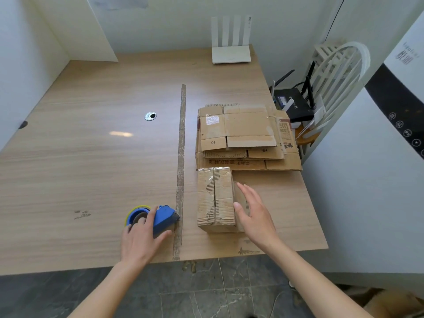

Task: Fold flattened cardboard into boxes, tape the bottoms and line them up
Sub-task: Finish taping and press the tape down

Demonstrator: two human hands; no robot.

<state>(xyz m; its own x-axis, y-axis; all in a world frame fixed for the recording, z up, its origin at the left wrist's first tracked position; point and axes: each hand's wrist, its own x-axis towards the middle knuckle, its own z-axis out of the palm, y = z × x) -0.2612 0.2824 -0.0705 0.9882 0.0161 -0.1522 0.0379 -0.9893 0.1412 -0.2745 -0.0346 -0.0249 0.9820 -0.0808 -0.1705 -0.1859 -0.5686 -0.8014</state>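
Left hand (142, 237) grips the blue plastic tape dispenser (158, 220) at 7 o'clock on the wood-grain table (91, 157), partly covering its yellow-rimmed roll. Right hand (254, 214) is released, fingers straight, beside the folded box's (215, 198) right face; contact cannot be confirmed. Box is corrugated, worn, rectangular, flap seam up, long axis running 12 to 6, sitting at 5 o'clock. Flattened cardboard (245, 138), stacked unevenly, lies just beyond toward 2 o'clock; lower sheets mostly hidden.
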